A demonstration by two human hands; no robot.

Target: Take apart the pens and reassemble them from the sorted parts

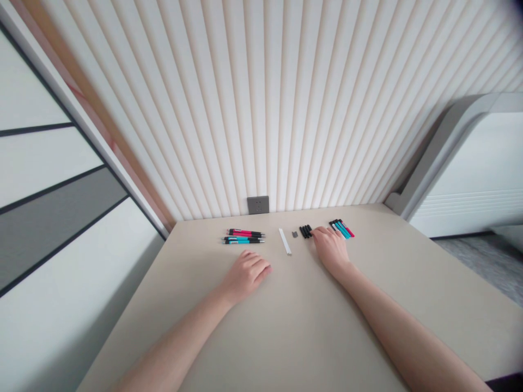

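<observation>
My left hand (247,274) rests on the beige table (286,326) with its fingers curled loosely, holding nothing, just below a row of red and teal pens (244,236). My right hand (330,245) lies flat with its fingers stretched toward a small cluster of black pen parts (305,231), fingertips touching or almost touching them. A white stick-like piece (285,241) and a tiny dark grey piece (295,234) lie between the two hands. Teal, black and red pen barrels (342,228) sit just beyond the right hand.
A ribbed white wall panel with a grey socket (258,205) stands behind the table. A white and grey cabinet (61,218) borders the left side. A white and grey unit (469,174) stands at the right.
</observation>
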